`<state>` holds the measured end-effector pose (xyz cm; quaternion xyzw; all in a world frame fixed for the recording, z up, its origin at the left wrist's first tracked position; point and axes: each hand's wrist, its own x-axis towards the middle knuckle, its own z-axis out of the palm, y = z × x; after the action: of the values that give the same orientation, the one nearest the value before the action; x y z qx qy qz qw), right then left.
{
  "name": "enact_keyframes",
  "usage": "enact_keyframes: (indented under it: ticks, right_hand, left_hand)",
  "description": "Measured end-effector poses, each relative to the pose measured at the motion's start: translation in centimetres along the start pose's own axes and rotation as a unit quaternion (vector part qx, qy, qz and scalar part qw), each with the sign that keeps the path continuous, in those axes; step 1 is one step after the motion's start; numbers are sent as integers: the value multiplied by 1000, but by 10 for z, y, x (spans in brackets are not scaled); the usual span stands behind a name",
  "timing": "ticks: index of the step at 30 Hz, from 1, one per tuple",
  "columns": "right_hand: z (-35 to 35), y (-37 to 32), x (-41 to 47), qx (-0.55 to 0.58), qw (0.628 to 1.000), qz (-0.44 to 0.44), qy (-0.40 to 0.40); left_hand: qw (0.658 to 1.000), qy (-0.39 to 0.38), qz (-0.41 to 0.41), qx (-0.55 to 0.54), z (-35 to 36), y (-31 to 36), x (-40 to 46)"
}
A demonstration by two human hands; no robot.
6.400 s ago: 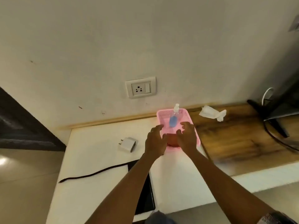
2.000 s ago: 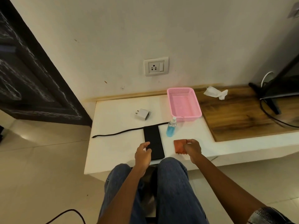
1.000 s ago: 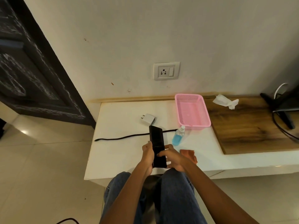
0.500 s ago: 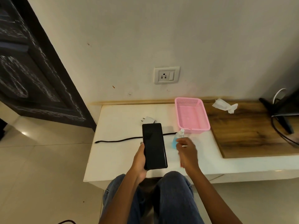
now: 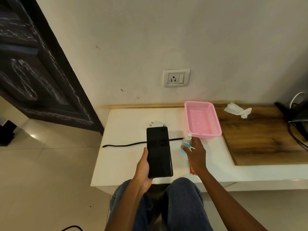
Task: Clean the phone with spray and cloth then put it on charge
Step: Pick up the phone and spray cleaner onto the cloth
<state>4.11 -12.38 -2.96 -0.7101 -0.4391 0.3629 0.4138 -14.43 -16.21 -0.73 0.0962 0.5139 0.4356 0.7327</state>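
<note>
1. Left hand: wrapped round the lower edge of the phone, holding it clear of the white counter, dark screen up and tilted toward the camera. Grip looks secure; thumb lies along the left edge.

2. Right hand: at the spray bottle, thumb against the blue body, fingers curled behind it. Whether the fingers have fully closed on it cannot be told. The bottle stands upright on the counter, just in front of the pink basket.

3. Cloth: not visible; it may lie beneath the right hand.

4. Recommendation for the step in hand: take the bottle round its body with a finger free for the nozzle, aim at the screen from a short way off, and spray lightly. Keep the phone's lower port away from the mist.

5. Charging items: black cable lies across the counter behind the phone; white adapter lies just beyond it; wall socket above. None is connected yet.
</note>
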Motion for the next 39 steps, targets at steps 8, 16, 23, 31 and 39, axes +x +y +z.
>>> enact_keyframes:
  ticks: [8, 16, 23, 31, 39]
  right_hand:
    - [-19, -46, -56, 51, 997, -51, -41]
    - [-49, -80, -108, 132, 981, -120, -71]
    - [-46, -119, -148, 275, 940, -153, -134]
    - [-58, -135, -161, 105, 964, -226, -91]
    - [-50, -148, -162, -63, 960, -268, -45]
  left_hand:
    - [1000, -14, 21, -11, -1, 9, -23]
    - [999, -22, 40, -5, -2, 11, -64]
    - [996, -50, 62, 40, -2, 8, -91]
    - [993, -48, 89, 63, 2, 10, -111]
    - [994, -56, 78, 47, 6, 9, -119]
